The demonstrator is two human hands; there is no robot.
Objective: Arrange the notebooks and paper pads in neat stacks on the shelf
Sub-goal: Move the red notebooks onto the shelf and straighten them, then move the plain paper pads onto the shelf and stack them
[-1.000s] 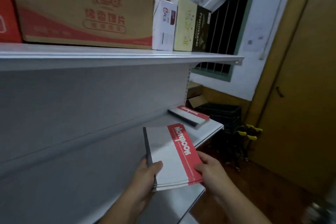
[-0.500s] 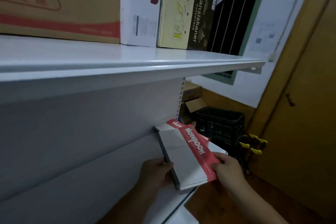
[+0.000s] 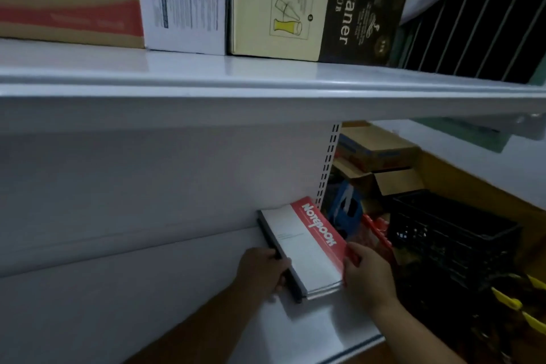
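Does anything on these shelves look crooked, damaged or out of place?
Nothing plainly stands out. The notebook stack sits on the lower shelf, its far end at the back panel, with the left hand and right hand gripping its sides. The boxes on the upper shelf stand upright, side by side.

Notebooks (image 3: 307, 248) on lower shelf (image 3: 319, 331); boxes (image 3: 274, 3) on upper shelf (image 3: 236, 77).

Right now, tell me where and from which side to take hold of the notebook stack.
Grip the notebook stack at its near end by both long edges, dark spine and red-banded edge, as the left hand and right hand do. Come from the near end: it lies flat, with the back panel close beside the spine.
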